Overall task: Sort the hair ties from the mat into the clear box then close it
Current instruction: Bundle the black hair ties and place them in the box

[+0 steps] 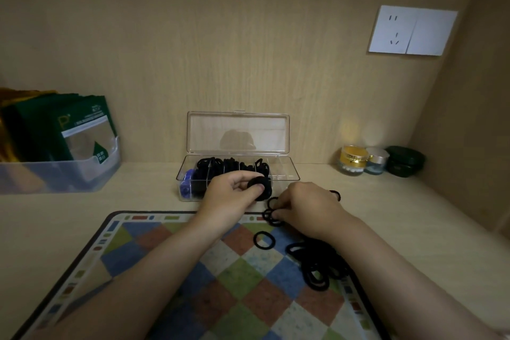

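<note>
A clear box (287, 174) stands open at the back of the desk, its lid (238, 132) upright. Inside lie black hair ties and some blue ones (186, 182). My left hand (229, 199) pinches a small bunch of black hair ties (258, 183) just in front of the box. My right hand (306, 207) grips a few black hair ties (271, 212) at the far edge of the chequered mat (154, 265). One single tie (264, 240) lies loose on the mat. A heap of black ties (317, 262) rests under my right wrist.
A clear bin (82, 174) with green packets stands at the left. Three small jars (378, 161) sit at the back right against the wall. A white socket plate (411, 30) is on the back panel. Wooden side wall closes the right.
</note>
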